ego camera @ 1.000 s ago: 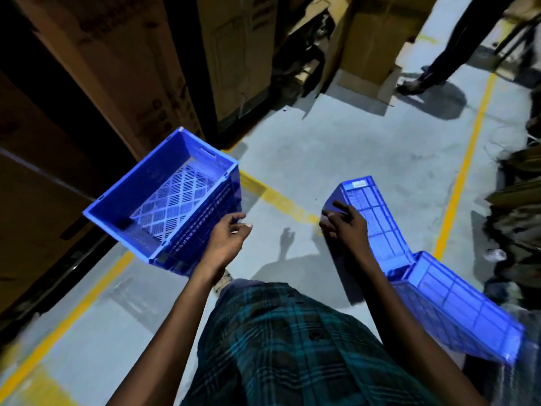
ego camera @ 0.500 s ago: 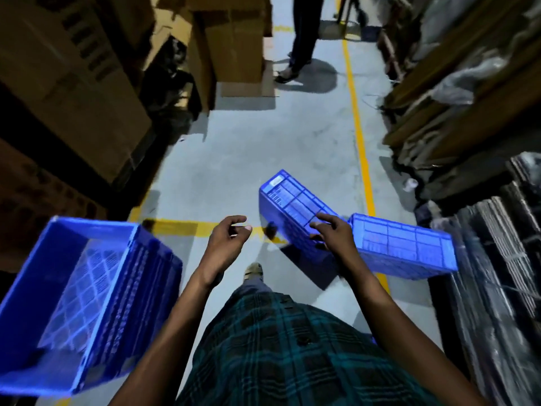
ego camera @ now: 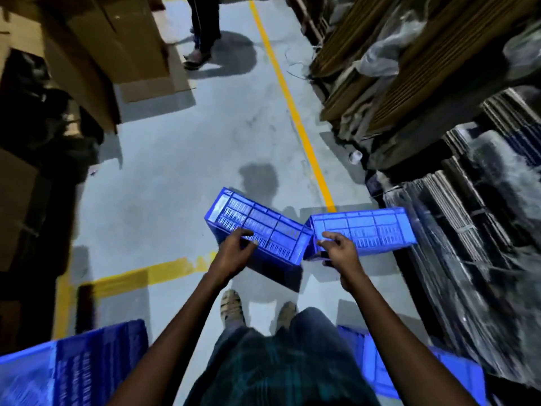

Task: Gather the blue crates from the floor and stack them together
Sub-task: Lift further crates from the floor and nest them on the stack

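Directly ahead of the person's feet, two blue crates lie on their sides on the grey floor [ego camera: 175,159], meeting corner to corner: the left crate [ego camera: 257,230] is angled, the right crate [ego camera: 369,231] lies beside the racking [ego camera: 456,200] on the floor's right edge. Both arms reach forward and down. The left hand [ego camera: 234,253] hovers over the near edge of the left crate with fingers loosely curled; whether it touches cannot be told. The right hand [ego camera: 339,250] has its fingers curled around the near left corner of the right crate. Four blue crates show in all: a third [ego camera: 76,367] blurred at the lower left, a fourth [ego camera: 409,373] at the lower right behind the right arm. One yellow line [ego camera: 292,104] runs up the aisle, with open floor left of it up to the cardboard boxes [ego camera: 96,45]. Another person's legs [ego camera: 202,33] stand at the far end.
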{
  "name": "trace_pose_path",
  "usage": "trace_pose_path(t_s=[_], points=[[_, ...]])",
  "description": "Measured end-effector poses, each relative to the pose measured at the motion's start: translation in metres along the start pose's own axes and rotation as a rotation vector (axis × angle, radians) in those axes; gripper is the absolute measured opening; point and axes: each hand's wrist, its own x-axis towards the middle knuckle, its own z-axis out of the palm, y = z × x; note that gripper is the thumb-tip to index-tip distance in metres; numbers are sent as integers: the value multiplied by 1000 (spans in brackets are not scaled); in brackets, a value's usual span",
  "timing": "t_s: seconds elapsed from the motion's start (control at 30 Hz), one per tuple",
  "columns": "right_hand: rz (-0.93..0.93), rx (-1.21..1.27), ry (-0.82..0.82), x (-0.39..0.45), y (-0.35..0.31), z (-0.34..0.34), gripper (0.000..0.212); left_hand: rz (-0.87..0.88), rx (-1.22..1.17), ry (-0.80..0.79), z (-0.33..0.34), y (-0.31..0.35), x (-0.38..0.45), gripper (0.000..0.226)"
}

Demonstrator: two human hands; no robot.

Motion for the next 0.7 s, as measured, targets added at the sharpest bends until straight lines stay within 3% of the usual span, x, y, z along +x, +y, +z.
trace_pose_path(t_s=[0.23, 0.43, 0.7], points=[[-1, -303, -65, 167, 1, 12, 25, -76, 123, -12, 52, -12, 164, 36], [-55, -463, -129, 326, 65, 50, 31, -76, 281, -59, 139, -82, 317, 43], [-71, -781, -288, 445, 189, 83, 69, 2, 839, -210, 233, -185, 424, 67]])
